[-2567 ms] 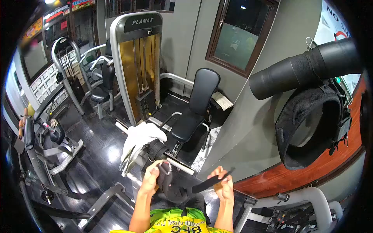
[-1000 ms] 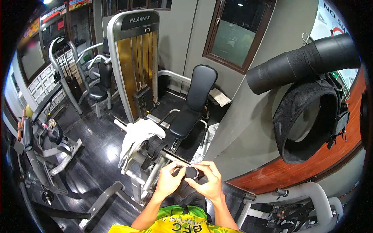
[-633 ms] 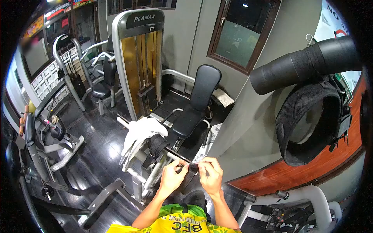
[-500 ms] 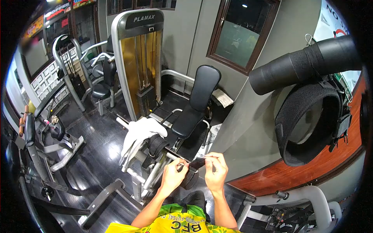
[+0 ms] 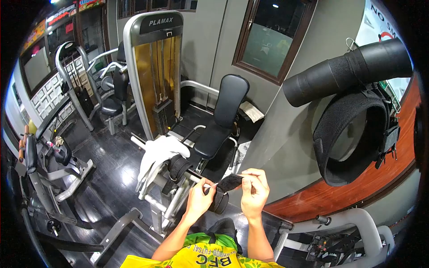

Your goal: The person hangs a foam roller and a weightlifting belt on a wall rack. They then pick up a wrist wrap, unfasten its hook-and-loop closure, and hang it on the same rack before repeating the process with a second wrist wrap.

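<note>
A black fabric strap (image 5: 230, 183) with a fuzzy face, like a hook-and-loop cuff, stretches between my two hands in front of my chest. The fingers of my left hand (image 5: 200, 197) pinch its left part, where a darker loop hangs below. My right hand (image 5: 254, 193) grips the strap's far end between thumb and fingers. Just left of my hands, another black cuff (image 5: 180, 168) is around a grey machine bar, beside a white towel (image 5: 158, 156) draped over the frame.
Ahead stands a weight-stack machine (image 5: 156, 80) with a black padded seat (image 5: 212, 140). On the right wall hang a black weight belt (image 5: 344, 129) and a black roll (image 5: 348, 71). A grey machine frame (image 5: 353, 219) is low at right, another (image 5: 120, 228) low at left.
My right hand has moved slightly right and up, drawing the strap's end away from my left hand. More of the strap's fuzzy face now shows.
</note>
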The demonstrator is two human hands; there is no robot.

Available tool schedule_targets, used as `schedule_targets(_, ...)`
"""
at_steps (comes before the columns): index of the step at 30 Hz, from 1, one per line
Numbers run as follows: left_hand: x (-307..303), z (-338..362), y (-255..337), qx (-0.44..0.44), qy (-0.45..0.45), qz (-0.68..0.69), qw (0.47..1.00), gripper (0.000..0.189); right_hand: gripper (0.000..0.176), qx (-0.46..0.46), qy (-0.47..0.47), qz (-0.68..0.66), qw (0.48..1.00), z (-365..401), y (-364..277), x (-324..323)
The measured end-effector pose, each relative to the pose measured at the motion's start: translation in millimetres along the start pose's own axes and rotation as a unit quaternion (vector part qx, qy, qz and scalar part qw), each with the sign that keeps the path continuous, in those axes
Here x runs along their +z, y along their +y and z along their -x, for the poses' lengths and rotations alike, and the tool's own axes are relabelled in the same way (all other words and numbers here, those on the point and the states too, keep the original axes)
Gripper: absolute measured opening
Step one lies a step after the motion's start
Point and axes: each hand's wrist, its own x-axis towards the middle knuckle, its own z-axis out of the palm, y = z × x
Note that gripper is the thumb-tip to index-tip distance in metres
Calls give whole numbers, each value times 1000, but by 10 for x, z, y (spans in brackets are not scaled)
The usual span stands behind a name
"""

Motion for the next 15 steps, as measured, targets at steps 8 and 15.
schedule_targets(8,-3,4,-6,-27,-1,21,999,13,15,-13,-4,-23,1000,-79,-129,31)
schedule_targets(15,194,-82,-292,-142,-4,398,907,11,10,-130,-116,105,979,-81,-315,5)
